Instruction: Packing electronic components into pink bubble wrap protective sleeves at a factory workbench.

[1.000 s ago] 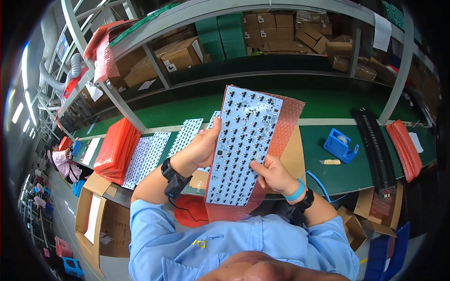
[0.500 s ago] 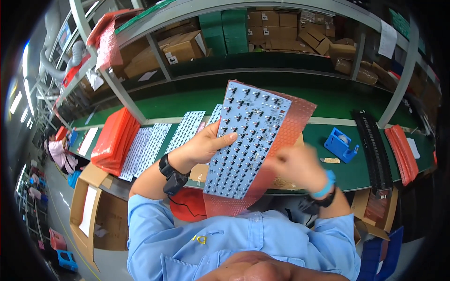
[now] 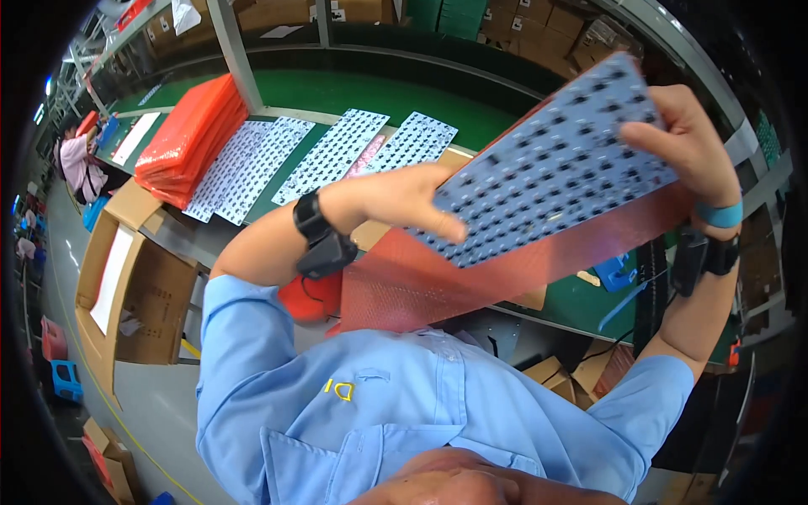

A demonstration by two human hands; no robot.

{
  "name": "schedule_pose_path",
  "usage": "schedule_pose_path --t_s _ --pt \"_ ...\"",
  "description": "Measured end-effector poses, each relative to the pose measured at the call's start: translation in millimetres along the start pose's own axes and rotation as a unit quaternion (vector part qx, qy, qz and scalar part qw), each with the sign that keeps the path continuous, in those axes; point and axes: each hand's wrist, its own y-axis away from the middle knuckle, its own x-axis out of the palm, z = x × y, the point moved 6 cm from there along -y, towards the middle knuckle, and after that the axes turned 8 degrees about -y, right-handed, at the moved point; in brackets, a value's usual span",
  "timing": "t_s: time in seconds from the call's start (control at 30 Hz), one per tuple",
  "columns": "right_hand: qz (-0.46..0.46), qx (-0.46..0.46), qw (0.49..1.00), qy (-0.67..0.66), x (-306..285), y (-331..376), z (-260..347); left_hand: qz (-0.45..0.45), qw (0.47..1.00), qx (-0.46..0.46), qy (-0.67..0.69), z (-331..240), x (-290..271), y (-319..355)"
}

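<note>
A pale blue keyboard circuit board (image 3: 555,160) with rows of black switch parts is held up in front of me, tilted with its right end higher. My left hand (image 3: 404,202) grips its lower left end, thumb over the face. At the upper right end my right hand (image 3: 690,147) has its thumb on the board and fingers behind it. A red bubble-wrap sheet or bag (image 3: 505,269) lies behind the board and hangs below it toward my chest. Part of the right fingers is hidden.
Similar boards (image 3: 332,160) lie on the green bench, beside a stack of red bubble bags (image 3: 194,130). A blue tape dispenser (image 3: 617,271) sits to the right. An open carton (image 3: 156,320) stands at the lower left; a metal post (image 3: 234,55) rises behind the bench.
The board has swung from near upright to a slant, moving right. My right hand has gone from the bubble wrap's lower edge to the board's upper right end. My view has shifted too.
</note>
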Motion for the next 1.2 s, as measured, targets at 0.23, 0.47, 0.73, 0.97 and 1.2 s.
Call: schedule_pose_path --t_s 0.23,0.47,0.73,0.97,1.2 --pt "-0.114 0.006 0.993 -0.033 -81 38 -9 -0.116 0.972 -0.16 -0.125 105 9 106" --pt "-0.176 0.043 0.983 0.0 -101 43 -16 -0.098 0.957 -0.263 -0.075 125 14 182" --pt "-0.192 -0.082 0.879 0.429 45 -33 -17 -0.16 0.948 -0.271 -0.053 117 29 156" --pt "-0.138 0.068 0.905 0.396 283 -36 -119 -0.239 0.93 -0.239 0.145 146 76 123" --pt "-0.139 -0.023 0.954 0.266 284 -28 -116 -0.272 0.895 -0.258 0.244 169 110 148"
